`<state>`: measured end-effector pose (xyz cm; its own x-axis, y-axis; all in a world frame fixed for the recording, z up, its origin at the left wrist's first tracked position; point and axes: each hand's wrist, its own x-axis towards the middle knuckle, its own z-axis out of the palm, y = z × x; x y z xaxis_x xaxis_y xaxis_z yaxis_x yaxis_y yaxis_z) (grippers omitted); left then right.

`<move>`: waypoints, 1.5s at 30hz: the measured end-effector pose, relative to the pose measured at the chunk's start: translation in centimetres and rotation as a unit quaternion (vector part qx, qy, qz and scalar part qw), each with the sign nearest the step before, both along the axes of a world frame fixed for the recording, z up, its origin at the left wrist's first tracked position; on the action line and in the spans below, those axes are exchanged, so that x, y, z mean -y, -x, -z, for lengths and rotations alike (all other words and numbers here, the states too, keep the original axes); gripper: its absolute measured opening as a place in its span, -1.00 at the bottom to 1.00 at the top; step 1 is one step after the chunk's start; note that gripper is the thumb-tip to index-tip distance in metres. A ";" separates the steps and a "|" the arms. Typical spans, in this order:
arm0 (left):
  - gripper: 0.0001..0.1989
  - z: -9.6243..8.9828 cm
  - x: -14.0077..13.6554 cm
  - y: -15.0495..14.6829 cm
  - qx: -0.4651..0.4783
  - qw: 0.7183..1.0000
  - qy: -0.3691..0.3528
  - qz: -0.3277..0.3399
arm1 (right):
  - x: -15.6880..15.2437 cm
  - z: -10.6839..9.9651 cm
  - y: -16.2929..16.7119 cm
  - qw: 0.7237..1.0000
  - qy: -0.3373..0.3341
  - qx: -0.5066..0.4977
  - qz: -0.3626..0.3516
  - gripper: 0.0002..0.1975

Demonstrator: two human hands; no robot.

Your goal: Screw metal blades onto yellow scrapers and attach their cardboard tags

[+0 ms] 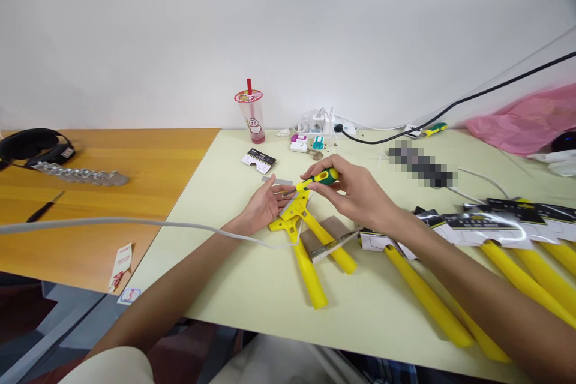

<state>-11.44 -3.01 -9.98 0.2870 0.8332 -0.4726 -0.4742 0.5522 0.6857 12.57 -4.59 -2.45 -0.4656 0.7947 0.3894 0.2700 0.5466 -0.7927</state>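
Observation:
My right hand [355, 189] is closed around the green and yellow handle of a screwdriver [324, 177], whose tip points left at my left hand [263, 207]. That left hand lies palm up with its fingers stretched out; a tiny dark item seems to rest at the fingers, too small to name. Just below are two yellow scrapers, one [310, 276] in front and one [333, 246] behind, their heads overlapping beside my left fingers. A flat metal blade [276, 181] lies beyond the fingertips. Against the rear scraper's handle leans a folded cardboard sleeve [330, 240].
More yellow scrapers [427, 294] in black-and-white card sleeves [486, 222] lie at the right. A drink cup [252, 117], a card [258, 160] and a power strip [315, 124] stand farther back. A grey cable [180, 224] crosses in front of my left forearm.

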 end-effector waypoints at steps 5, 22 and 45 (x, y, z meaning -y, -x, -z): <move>-0.55 0.2 0.0 -0.1 -0.017 1.000 -0.008 0.001 | 0.1 -2.3 -1.4 0.999 -0.012 0.003 0.037 -0.73; -0.75 -0.2 1.0 -0.6 -0.098 0.990 -0.098 0.034 | -0.4 -3.1 -2.7 0.998 -0.005 0.059 0.037 -0.73; -0.65 0.0 0.9 -0.5 -0.118 0.987 -0.105 0.038 | -0.2 -3.4 -2.7 0.997 -0.008 0.065 0.042 -0.75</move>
